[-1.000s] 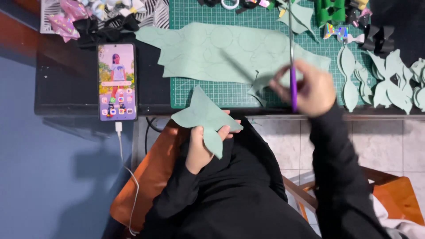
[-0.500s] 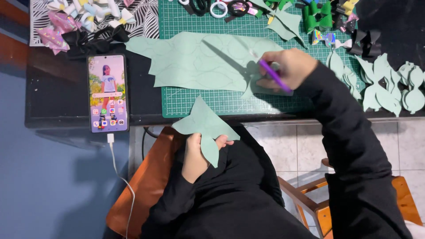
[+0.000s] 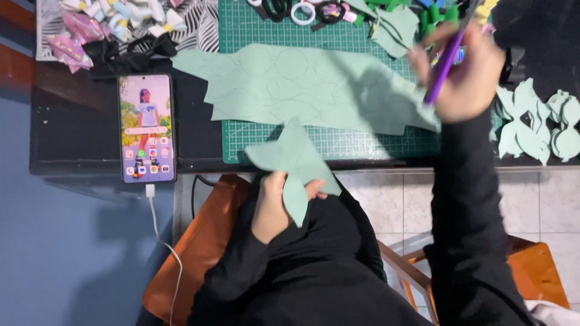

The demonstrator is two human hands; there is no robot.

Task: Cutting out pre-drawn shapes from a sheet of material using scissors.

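Observation:
My left hand grips a cut piece of pale green foam sheet over my lap, just below the table's front edge. My right hand is raised over the right part of the green cutting mat and holds a purple tool, most likely scissors with purple handles, slanting up to the right. A large pale green foam sheet with drawn outlines lies spread across the mat between my two hands.
A phone with a lit screen lies at the table's left, its white cable hanging down. Bows and ribbons sit far left. Several cut green leaf shapes lie at the right. Scissors and tape rolls line the far edge.
My right hand has lifted off the large sheet and gone up and to the right with the purple tool. My left hand stays at my lap with the foam piece.

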